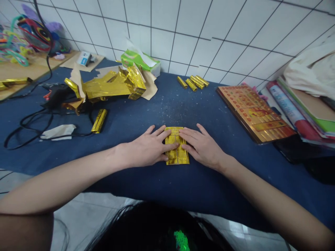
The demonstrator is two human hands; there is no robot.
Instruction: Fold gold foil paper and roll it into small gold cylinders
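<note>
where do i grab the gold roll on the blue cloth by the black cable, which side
Probably around the middle of the gold roll, coming from above on its right, pinched across its narrow width. It lies long and slim on the blue cloth, and the black cable runs by its left side.

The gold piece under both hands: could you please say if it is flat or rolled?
Flat: the gold piece lies as a rectangle on blue cloth, under the left hand and right hand.

Gold foil sheet [171, 159], shiny, roughly rectangular, lies flat on the blue tabletop [146, 116]. Vertical line down the middle, horizontal creases near top; sides partly covered.
</note>
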